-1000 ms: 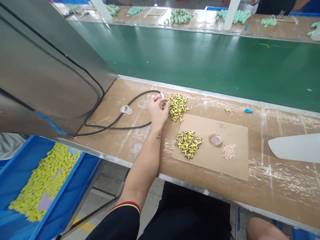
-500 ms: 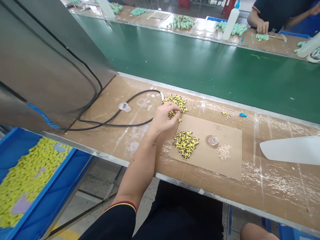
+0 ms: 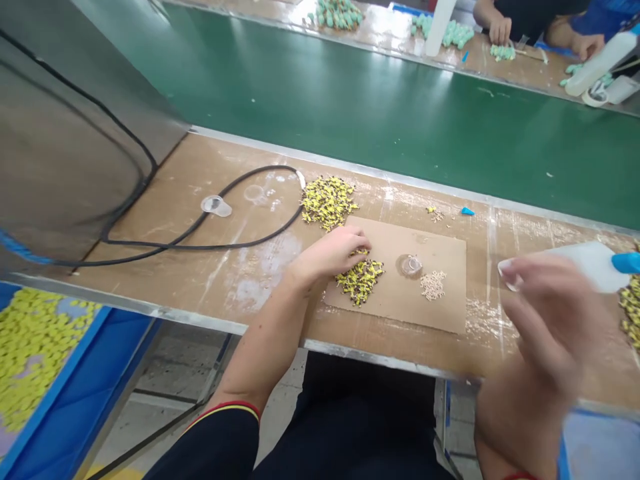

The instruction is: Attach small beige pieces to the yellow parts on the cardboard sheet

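Observation:
My left hand (image 3: 340, 252) reaches onto the near pile of small yellow-and-black pieces (image 3: 359, 283) on a cardboard sheet (image 3: 440, 250). Its fingers are curled together at the pile's upper edge, and the fingertips are partly hidden among the pieces. My right hand (image 3: 555, 320) is smeared by motion at the right, in front of a white bottle with a blue cap (image 3: 590, 263); whether it holds anything I cannot tell. On the cardboard also stand a small clear cup (image 3: 411, 266) and a heap of tiny pale pink pieces (image 3: 433, 285).
A larger yellow-and-black pile (image 3: 329, 202) lies behind the cardboard, beside a looped black cable (image 3: 235, 247). A clear plastic cup (image 3: 216, 205) touches the cable. Past the table runs a green conveyor belt (image 3: 320, 93). Across it, a co-worker's hand (image 3: 500, 31) handles mint-green pieces.
My left hand has moved from the far yellow-and-black pile to the near one on the cardboard. My right hand has come into view at the right. The camera's view has shifted.

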Action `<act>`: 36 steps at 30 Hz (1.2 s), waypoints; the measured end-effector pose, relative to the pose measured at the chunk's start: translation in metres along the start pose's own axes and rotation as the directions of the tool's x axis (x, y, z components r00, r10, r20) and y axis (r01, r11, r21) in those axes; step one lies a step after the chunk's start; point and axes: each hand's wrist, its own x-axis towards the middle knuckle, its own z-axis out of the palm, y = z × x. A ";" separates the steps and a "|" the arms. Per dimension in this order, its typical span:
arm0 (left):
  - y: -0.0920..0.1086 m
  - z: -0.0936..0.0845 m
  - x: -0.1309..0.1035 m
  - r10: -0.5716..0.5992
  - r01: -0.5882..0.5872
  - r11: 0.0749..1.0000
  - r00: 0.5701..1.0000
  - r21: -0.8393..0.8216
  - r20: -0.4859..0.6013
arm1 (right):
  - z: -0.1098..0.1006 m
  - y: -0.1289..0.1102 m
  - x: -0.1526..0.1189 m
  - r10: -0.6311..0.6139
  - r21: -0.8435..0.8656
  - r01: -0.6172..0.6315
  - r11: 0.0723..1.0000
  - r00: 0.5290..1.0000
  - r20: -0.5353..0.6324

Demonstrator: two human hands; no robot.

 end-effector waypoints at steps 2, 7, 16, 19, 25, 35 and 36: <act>0.001 0.003 0.001 -0.015 0.016 1.000 1.000 -0.025 0.013 | 0.010 0.024 0.001 0.061 -0.095 -0.054 0.994 0.995 0.076; 0.000 0.005 0.003 -0.035 0.037 0.996 0.999 -0.078 0.026 | 0.030 0.077 -0.008 0.277 -0.205 -0.209 0.956 0.876 0.396; 0.004 0.002 0.002 -0.003 -0.041 0.989 0.957 -0.145 -0.290 | 0.035 0.087 -0.013 0.259 -0.124 -0.228 0.966 0.809 0.528; 0.010 0.000 0.003 -0.017 -0.070 0.979 0.910 -0.193 -0.414 | 0.040 0.085 -0.013 0.278 -0.166 -0.224 0.960 0.805 0.524; 0.021 0.005 0.002 -0.095 -0.101 0.939 0.843 -0.330 -0.529 | 0.044 0.081 -0.014 0.325 -0.241 -0.231 0.943 0.800 0.505; 0.029 0.014 0.002 -0.042 -0.304 0.832 0.799 -0.464 -0.599 | 0.033 0.086 -0.016 0.340 -0.198 -0.278 0.940 0.805 0.486; 0.029 0.012 0.002 -0.002 -0.315 0.845 0.807 -0.432 -0.591 | 0.034 0.086 -0.016 0.341 -0.200 -0.277 0.940 0.806 0.485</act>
